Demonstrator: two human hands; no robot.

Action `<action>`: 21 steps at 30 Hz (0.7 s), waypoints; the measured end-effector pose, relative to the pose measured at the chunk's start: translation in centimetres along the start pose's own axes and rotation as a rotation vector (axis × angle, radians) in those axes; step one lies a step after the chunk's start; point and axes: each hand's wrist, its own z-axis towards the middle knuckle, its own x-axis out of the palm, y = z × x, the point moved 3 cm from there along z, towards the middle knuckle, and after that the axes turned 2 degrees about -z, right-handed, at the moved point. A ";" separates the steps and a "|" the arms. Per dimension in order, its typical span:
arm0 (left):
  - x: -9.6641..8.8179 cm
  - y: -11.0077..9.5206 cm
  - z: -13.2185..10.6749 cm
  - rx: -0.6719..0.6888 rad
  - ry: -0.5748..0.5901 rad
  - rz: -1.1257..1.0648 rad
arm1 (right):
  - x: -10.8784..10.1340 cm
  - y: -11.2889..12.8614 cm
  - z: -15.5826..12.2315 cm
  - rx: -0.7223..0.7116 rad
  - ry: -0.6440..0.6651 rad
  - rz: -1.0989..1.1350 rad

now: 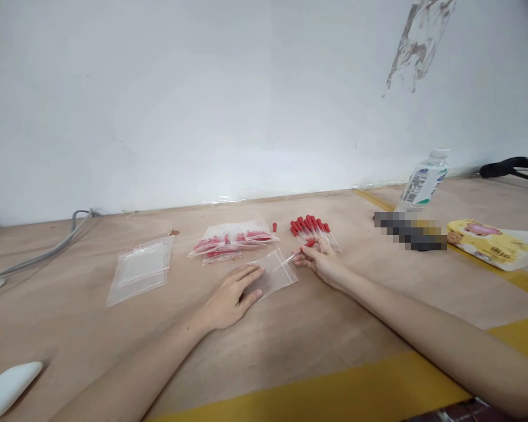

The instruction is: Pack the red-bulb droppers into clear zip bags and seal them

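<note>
My right hand (319,261) pinches a glass dropper (308,244) by its red bulb. The thin clear tube points left, over or into the mouth of a clear zip bag (275,281); which of the two I cannot tell. Fingers stretched out, my left hand (233,296) rests on the left part of this bag. Just beyond my right hand lies a row of red-bulbed droppers (310,223). A pile of filled zip bags (237,231) with red bulbs showing lies behind the bag, and a single dropper (274,227) sits beside that pile. Flat zip bags (143,266) lie to the left.
A water bottle (422,183) stands at the back right, with a blurred dark object (411,231) and a yellow tissue pack (495,243) near it. A grey cable (57,256) runs along the left. At the front left is a white object (13,387). The wall (180,117) closes off the back.
</note>
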 end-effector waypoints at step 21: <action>-0.6 -0.5 0.0 0.037 -0.092 -0.105 | 2.0 0.3 -1.3 0.054 0.495 -0.616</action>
